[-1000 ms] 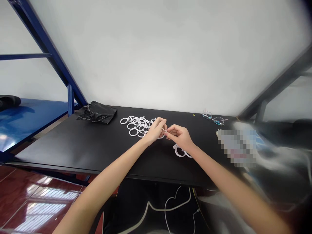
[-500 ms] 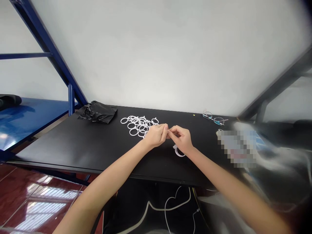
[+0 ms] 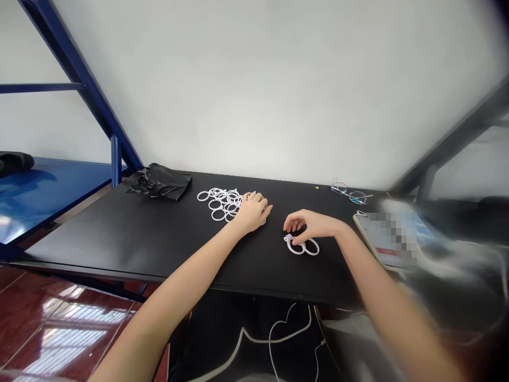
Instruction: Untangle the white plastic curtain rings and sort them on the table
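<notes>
Several white plastic rings (image 3: 218, 214), each with a small loop, lie in a loose pile on the black table. Over the right end of that pile rests my left hand (image 3: 253, 212), palm down with its fingers apart and bent; it covers some rings, and its fingertips are partly hidden. My right hand (image 3: 308, 224) hovers to the right of it, thumb and fingers parted. Just below its fingers is a small group of white rings (image 3: 312, 250), with the thumb at one ring; whether it touches the ring I cannot tell.
A crumpled black plastic bag (image 3: 163, 182) lies at the table's back left. Eyeglasses (image 3: 357, 198) sit at the back right, near a phone (image 3: 384, 241) and a blurred clear plastic bag. Cables (image 3: 274, 339) hang below the table's front edge (image 3: 254, 292).
My hands, pinched together before, have separated. The left moved onto the pile; the right moved over the small group, where another ring now shows.
</notes>
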`<action>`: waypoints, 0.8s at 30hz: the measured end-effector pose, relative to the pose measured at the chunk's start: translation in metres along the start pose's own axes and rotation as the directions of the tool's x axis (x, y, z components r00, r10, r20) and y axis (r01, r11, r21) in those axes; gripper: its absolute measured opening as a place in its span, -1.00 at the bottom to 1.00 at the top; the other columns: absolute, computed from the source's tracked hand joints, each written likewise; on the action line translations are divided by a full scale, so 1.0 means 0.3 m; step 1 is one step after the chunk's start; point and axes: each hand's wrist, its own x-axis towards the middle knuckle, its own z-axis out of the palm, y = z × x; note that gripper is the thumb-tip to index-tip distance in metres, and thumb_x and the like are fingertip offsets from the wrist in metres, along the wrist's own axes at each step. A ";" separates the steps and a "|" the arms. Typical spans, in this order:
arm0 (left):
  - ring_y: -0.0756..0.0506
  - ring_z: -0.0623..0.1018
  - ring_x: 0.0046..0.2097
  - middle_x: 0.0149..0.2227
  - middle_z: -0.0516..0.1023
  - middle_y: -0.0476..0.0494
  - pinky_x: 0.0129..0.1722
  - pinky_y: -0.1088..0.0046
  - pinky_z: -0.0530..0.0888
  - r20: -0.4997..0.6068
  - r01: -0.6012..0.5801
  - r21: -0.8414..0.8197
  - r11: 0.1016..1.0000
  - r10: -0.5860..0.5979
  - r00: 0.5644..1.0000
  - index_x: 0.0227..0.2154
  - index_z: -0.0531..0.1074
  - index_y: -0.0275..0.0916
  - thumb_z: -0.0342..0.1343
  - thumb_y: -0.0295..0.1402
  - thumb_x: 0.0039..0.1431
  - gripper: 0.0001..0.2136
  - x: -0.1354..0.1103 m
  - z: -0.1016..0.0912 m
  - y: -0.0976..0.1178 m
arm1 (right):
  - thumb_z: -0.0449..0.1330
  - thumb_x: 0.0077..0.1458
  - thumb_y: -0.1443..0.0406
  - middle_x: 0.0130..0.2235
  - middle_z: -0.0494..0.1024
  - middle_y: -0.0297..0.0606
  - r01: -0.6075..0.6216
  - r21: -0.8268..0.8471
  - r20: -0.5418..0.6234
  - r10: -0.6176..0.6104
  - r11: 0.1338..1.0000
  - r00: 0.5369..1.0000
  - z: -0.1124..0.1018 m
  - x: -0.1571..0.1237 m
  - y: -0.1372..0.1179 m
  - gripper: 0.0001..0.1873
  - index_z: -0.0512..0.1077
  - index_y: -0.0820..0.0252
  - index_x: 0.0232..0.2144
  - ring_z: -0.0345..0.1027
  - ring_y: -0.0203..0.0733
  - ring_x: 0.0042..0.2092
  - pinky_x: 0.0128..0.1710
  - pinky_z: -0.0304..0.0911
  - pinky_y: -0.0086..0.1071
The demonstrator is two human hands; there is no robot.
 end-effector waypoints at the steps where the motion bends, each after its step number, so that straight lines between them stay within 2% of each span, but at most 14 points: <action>1: -0.19 0.39 -0.14 -0.28 0.43 -0.19 0.16 0.08 0.13 0.011 -0.001 0.017 1.000 0.001 1.000 -0.47 0.36 -0.24 -0.02 -0.32 0.29 -0.78 -0.002 0.003 -0.003 | 0.46 -0.28 0.25 -0.31 0.64 -0.23 -0.002 0.006 -0.011 0.002 1.000 1.000 0.007 0.003 0.000 -0.65 0.60 0.17 -0.32 0.49 -0.16 -0.27 -0.24 0.41 -0.34; 4: -0.21 0.39 -0.10 -0.25 0.45 -0.21 0.19 0.04 0.09 0.025 -0.008 0.057 0.998 0.006 1.000 -0.42 0.39 -0.25 -0.02 -0.34 0.29 -0.81 -0.011 -0.001 0.000 | 0.40 -0.19 0.24 -0.48 0.59 -0.26 -0.020 0.030 -0.095 0.023 0.999 0.995 0.030 0.017 0.002 -0.79 0.59 0.22 -0.42 0.44 -0.22 -0.43 -0.45 0.34 -0.40; 6: -0.21 0.39 -0.08 -0.19 0.46 -0.22 0.22 0.03 0.06 0.024 -0.016 0.070 0.997 0.014 1.000 -0.38 0.41 -0.24 -0.05 -0.35 0.30 -0.81 -0.018 -0.010 0.013 | 0.37 -0.15 0.23 -0.51 0.57 -0.27 -0.025 0.040 -0.165 0.031 0.999 0.986 0.042 0.029 0.008 -0.82 0.57 0.23 -0.45 0.42 -0.24 -0.47 -0.50 0.29 -0.42; 10: -0.18 0.41 -0.08 -0.15 0.48 -0.20 0.24 0.10 0.05 0.029 -0.056 0.062 0.996 0.054 0.998 -0.30 0.42 -0.22 -0.11 -0.35 0.33 -0.79 -0.028 -0.027 0.052 | 0.36 -0.15 0.26 -0.52 0.55 -0.30 -0.008 0.049 -0.297 0.022 0.999 0.954 0.055 0.046 0.015 -0.85 0.53 0.22 -0.49 0.38 -0.26 -0.49 -0.50 0.28 -0.42; 15: -0.12 0.45 -0.19 -0.29 0.52 -0.11 0.24 0.14 0.07 0.080 -0.107 -0.008 0.994 0.107 0.991 -0.32 0.40 -0.18 -0.09 -0.34 0.33 -0.82 -0.035 -0.029 0.083 | 0.35 -0.18 0.31 -0.52 0.53 -0.31 0.029 0.074 -0.412 0.004 0.997 0.911 0.050 0.045 0.003 -0.85 0.53 0.22 -0.44 0.39 -0.25 -0.47 -0.46 0.31 -0.39; 19: -0.13 0.47 -0.23 -0.39 0.51 -0.06 0.21 0.11 0.11 0.156 -0.089 -0.128 0.988 0.109 0.982 -0.35 0.39 -0.17 0.01 -0.34 0.26 -0.90 -0.040 -0.018 0.079 | 0.37 -0.20 0.28 -0.49 0.53 -0.27 0.053 0.123 -0.460 0.010 0.991 0.888 0.037 0.037 -0.005 -0.80 0.54 0.24 -0.44 0.41 -0.21 -0.42 -0.43 0.34 -0.36; 24: -0.12 0.49 -0.27 -0.43 0.50 -0.04 0.19 0.10 0.12 0.177 -0.078 -0.208 0.975 0.116 0.977 -0.40 0.41 -0.18 0.08 -0.38 0.18 -0.93 -0.041 -0.006 0.065 | 0.40 -0.22 0.26 -0.53 0.49 -0.31 0.080 0.200 -0.502 0.032 0.977 0.864 0.026 0.034 0.004 -0.76 0.53 0.26 -0.44 0.38 -0.26 -0.46 -0.44 0.32 -0.37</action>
